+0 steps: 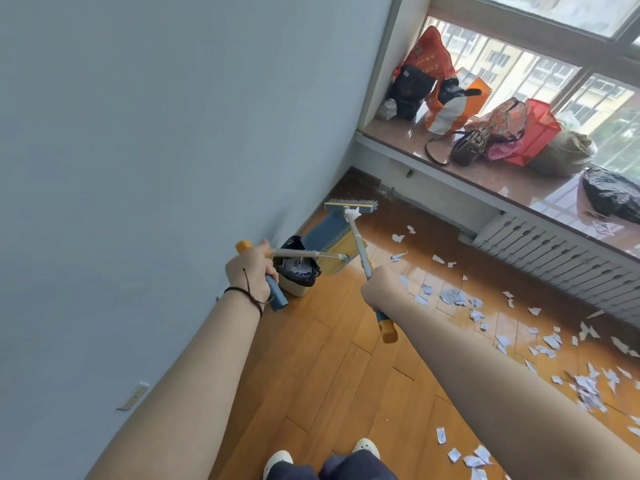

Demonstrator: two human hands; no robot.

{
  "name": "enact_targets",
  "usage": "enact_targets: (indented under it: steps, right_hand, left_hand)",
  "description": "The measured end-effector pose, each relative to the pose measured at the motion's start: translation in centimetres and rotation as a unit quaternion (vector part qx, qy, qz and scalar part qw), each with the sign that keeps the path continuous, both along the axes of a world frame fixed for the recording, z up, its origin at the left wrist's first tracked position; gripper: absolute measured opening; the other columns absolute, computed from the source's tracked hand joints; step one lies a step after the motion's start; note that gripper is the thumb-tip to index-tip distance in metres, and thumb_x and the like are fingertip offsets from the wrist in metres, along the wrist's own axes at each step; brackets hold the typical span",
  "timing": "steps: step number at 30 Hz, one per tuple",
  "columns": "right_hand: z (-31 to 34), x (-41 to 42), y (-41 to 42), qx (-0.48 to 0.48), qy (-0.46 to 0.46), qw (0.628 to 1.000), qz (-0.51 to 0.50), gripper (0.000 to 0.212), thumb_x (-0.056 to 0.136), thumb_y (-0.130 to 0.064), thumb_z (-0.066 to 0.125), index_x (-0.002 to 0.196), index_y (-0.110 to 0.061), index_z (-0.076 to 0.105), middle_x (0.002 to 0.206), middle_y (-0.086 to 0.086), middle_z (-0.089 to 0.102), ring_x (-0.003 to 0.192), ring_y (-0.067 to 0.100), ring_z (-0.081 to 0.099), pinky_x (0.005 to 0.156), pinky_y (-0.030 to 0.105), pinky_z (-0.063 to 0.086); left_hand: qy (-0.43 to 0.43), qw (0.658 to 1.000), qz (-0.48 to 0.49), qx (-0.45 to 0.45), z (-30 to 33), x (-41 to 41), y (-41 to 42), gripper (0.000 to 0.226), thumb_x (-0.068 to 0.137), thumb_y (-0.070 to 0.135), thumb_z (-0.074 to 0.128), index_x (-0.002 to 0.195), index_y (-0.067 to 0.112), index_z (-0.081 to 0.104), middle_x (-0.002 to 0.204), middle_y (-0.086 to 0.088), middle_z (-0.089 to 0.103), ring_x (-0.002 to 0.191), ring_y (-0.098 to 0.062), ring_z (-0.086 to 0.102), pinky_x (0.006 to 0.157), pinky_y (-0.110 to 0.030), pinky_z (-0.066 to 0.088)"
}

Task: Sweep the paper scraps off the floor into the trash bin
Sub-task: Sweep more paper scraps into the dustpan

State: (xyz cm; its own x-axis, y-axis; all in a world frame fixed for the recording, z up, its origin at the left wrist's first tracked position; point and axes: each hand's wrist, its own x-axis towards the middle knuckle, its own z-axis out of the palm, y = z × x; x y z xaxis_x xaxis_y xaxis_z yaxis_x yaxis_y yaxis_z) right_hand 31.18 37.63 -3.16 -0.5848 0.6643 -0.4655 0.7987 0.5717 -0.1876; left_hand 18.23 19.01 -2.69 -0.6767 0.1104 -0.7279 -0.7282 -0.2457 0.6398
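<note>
My left hand (pixel 250 271) grips the handle of a blue and yellow dustpan (pixel 331 240), which is tilted up over the trash bin (pixel 298 268). The bin is cream with a black liner and holds white scraps; it stands against the grey wall. My right hand (pixel 380 285) grips the broom handle (pixel 360 249), and the broom head (pixel 350 205) is raised beyond the dustpan with a scrap stuck near it. Several paper scraps (pixel 453 296) lie scattered on the wooden floor to the right.
A grey wall (pixel 156 168) runs along the left. A radiator (pixel 554 258) sits under a stone windowsill (pixel 512 178) loaded with bags (pixel 450 105). My feet (pixel 322 459) show at the bottom edge on the wooden floor (pixel 332 358).
</note>
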Motion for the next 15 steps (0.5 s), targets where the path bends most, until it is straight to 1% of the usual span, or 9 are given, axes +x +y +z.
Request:
enact_targets:
  steps: [2, 3, 4, 6, 8, 9, 11, 14, 15]
  right_hand:
    - [-0.1, 0.3, 0.9, -0.008, 0.006, 1.0, -0.015, 0.012, 0.093, -0.008, 0.043, 0.101, -0.005, 0.052, 0.077, 0.01, 0.057, 0.058, 0.019, 0.053, 0.049, 0.026, 0.045]
    - [-0.1, 0.5, 1.3, -0.013, 0.008, 1.0, -0.023, 0.012, 0.092, -0.008, 0.043, 0.1, -0.005, 0.053, 0.075, 0.01, 0.056, 0.056, 0.019, 0.052, 0.045, 0.024, 0.042]
    - [-0.1, 0.6, 2.1, -0.019, 0.01, 0.999, -0.031, 0.014, 0.092, -0.007, 0.043, 0.1, -0.004, 0.054, 0.075, 0.01, 0.057, 0.055, 0.019, 0.051, 0.043, 0.023, 0.04]
    - [-0.4, 0.9, 3.4, -0.033, 0.014, 0.998, -0.042, 0.018, 0.091, -0.006, 0.043, 0.102, -0.004, 0.056, 0.078, 0.011, 0.058, 0.055, 0.019, 0.052, 0.043, 0.022, 0.04]
    - [-0.6, 1.0, 5.1, -0.041, 0.02, 0.998, -0.053, 0.017, 0.091, -0.007, 0.043, 0.102, -0.005, 0.056, 0.079, 0.011, 0.059, 0.056, 0.019, 0.054, 0.043, 0.023, 0.042]
    - [-0.8, 1.1, 6.1, -0.044, 0.02, 0.997, -0.059, 0.017, 0.091, -0.008, 0.044, 0.103, -0.006, 0.056, 0.081, 0.011, 0.06, 0.057, 0.02, 0.055, 0.044, 0.023, 0.043]
    - [-1.0, 1.1, 8.5, -0.052, 0.02, 0.996, -0.069, 0.017, 0.091, -0.008, 0.044, 0.103, -0.005, 0.056, 0.081, 0.011, 0.061, 0.059, 0.02, 0.057, 0.045, 0.024, 0.046]
    - [-1.3, 0.8, 12.5, -0.063, 0.024, 0.994, -0.086, 0.015, 0.091, -0.008, 0.045, 0.102, -0.006, 0.055, 0.076, 0.009, 0.058, 0.059, 0.02, 0.057, 0.049, 0.026, 0.05]
    - [-1.4, 0.6, 14.3, -0.068, 0.027, 0.993, -0.096, 0.015, 0.091, -0.008, 0.046, 0.102, -0.006, 0.056, 0.075, 0.009, 0.057, 0.058, 0.02, 0.057, 0.05, 0.027, 0.051]
  left_hand:
    - [0.072, 0.994, -0.056, -0.059, 1.0, -0.1, 1.6, 0.028, 0.093, 0.018, 0.068, 0.073, 0.011, 0.049, 0.041, 0.001, 0.037, 0.031, -0.012, 0.033, 0.043, -0.025, 0.032]
    - [0.114, 0.985, -0.09, -0.097, 1.6, -0.2, 2.5, 0.027, 0.09, 0.019, 0.07, 0.074, 0.011, 0.051, 0.043, 0.0, 0.039, 0.033, -0.014, 0.035, 0.044, -0.025, 0.034]
    - [0.16, 0.97, -0.127, -0.134, 2.1, -0.2, 3.7, 0.028, 0.087, 0.02, 0.072, 0.072, 0.01, 0.05, 0.045, -0.001, 0.041, 0.036, -0.017, 0.038, 0.044, -0.025, 0.035]
    - [0.24, 0.929, -0.193, -0.205, 2.9, 0.1, 5.9, 0.035, 0.085, 0.022, 0.074, 0.064, 0.012, 0.047, 0.047, -0.002, 0.044, 0.041, -0.022, 0.043, 0.044, -0.026, 0.038]
    - [0.295, 0.886, -0.245, -0.259, 3.4, 0.5, 8.2, 0.042, 0.084, 0.027, 0.075, 0.058, 0.014, 0.045, 0.05, -0.003, 0.047, 0.046, -0.024, 0.047, 0.05, -0.029, 0.042]
    - [0.313, 0.869, -0.264, -0.278, 3.3, 0.5, 9.4, 0.044, 0.085, 0.029, 0.076, 0.058, 0.014, 0.045, 0.052, -0.004, 0.049, 0.049, -0.025, 0.049, 0.053, -0.032, 0.045]
    - [0.334, 0.843, -0.292, -0.305, 3.2, 0.6, 12.0, 0.043, 0.087, 0.033, 0.075, 0.06, 0.014, 0.047, 0.055, -0.005, 0.053, 0.051, -0.026, 0.053, 0.054, -0.032, 0.045]
    - [0.345, 0.828, -0.309, -0.317, 2.7, 0.3, 16.0, 0.045, 0.089, 0.032, 0.073, 0.06, 0.013, 0.046, 0.054, -0.004, 0.052, 0.051, -0.024, 0.053, 0.052, -0.025, 0.039]
    - [0.345, 0.825, -0.311, -0.32, 2.4, 0.1, 17.6, 0.046, 0.089, 0.032, 0.073, 0.059, 0.013, 0.045, 0.054, -0.004, 0.052, 0.051, -0.025, 0.053, 0.052, -0.025, 0.039]
